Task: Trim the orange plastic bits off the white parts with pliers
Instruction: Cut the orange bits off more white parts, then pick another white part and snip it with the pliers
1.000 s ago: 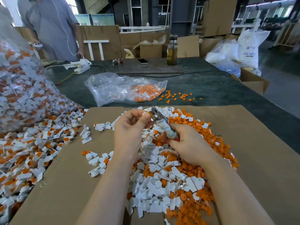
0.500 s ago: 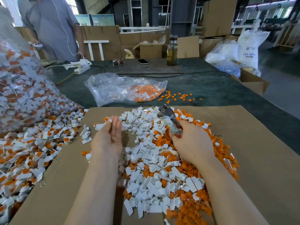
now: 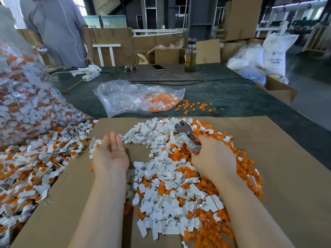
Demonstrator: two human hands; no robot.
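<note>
Pliers point(image 3: 186, 136): held in the right hand point(image 3: 214, 161), fingers wrapped round the handles, metal head pointing up and away over the pile; whether the jaws stand apart or together cannot be told.
Left hand point(image 3: 111, 156): palm up, fingers spread and holding nothing, hovering over bare cardboard point(image 3: 286, 176) at the pile's left edge, near a few loose parts.
Untrimmed parts point(image 3: 35, 163): white pieces with orange attached, heaped to the left, spilling from a big clear bag point(image 3: 21, 97) onto the cardboard's edge.
Trimmed pile point(image 3: 164, 176): white parts in the middle between the forearms, cut orange bits point(image 3: 240, 167) mostly to the right and under the right hand.
Step in hand: by my judgement, fetching the next untrimmed part with the free hand.
Doing it well: take one piece only from the left heap, pinching the white body so the orange stub sticks out clear of the fingertips.
Cut: bring the piece to the pliers, not the pliers to the heap; set the jaws flush against the white where the orange joins, so no stub remains and the white is not nicked.
Sorting: let orange fall right, drop white in the middle, so the heaps stay apart.
Risk: fingertips close to the jaws.
</note>
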